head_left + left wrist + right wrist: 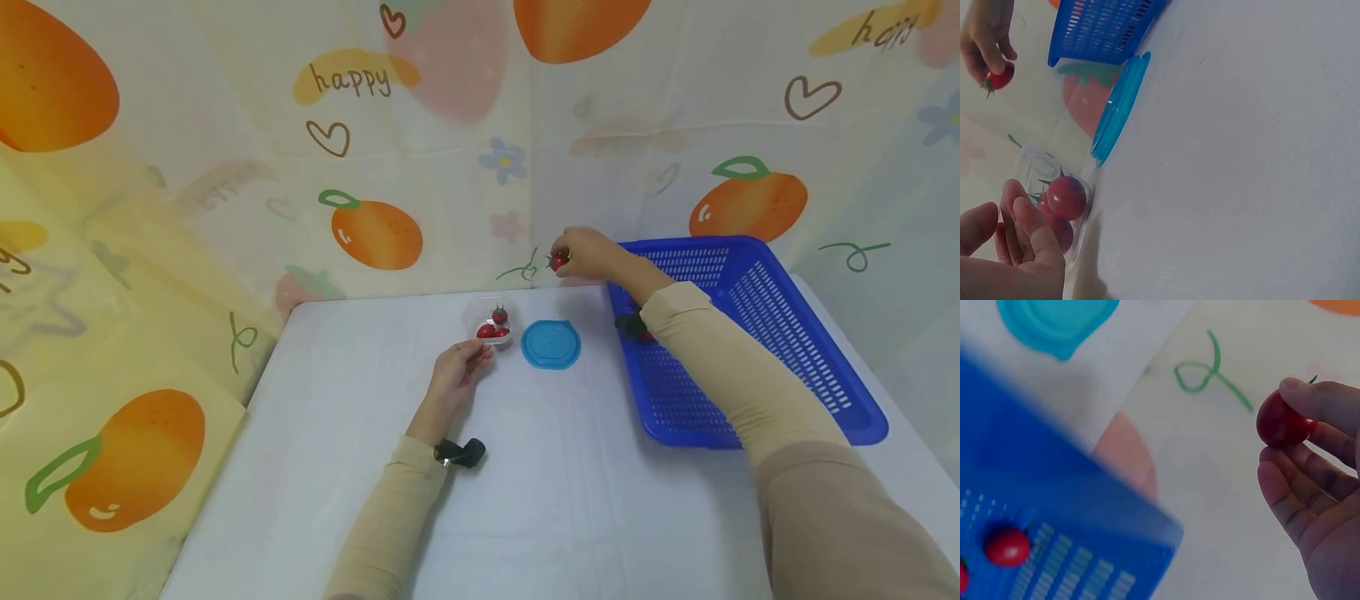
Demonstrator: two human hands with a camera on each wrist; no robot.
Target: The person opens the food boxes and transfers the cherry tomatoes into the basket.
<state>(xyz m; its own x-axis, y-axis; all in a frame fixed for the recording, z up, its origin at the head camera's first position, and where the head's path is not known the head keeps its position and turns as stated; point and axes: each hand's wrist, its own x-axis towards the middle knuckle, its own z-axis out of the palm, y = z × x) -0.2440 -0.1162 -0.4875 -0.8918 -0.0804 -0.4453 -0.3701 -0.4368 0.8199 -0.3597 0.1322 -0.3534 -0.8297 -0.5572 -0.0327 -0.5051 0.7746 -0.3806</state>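
Note:
My right hand (588,254) is raised behind the basket's far left corner and pinches a red cherry tomato (1282,422) with a green stem between thumb and fingertips. A bit of red also shows behind that tomato, between the fingers. A small clear plastic container (491,308) stands on the table with several cherry tomatoes (1066,199) in it. My left hand (455,372) is at the container's near side, fingers loosely bent and thumb apart from them; whether the fingertips touch its wall is hard to tell. Beside the container lies a turquoise lid (551,344).
A large blue perforated basket (647,400) stands on the right, partly hidden under my right arm. Cherry tomatoes (1007,547) lie inside it. The white-covered table (300,433) meets a fruit-printed cloth wall (450,167) at the back.

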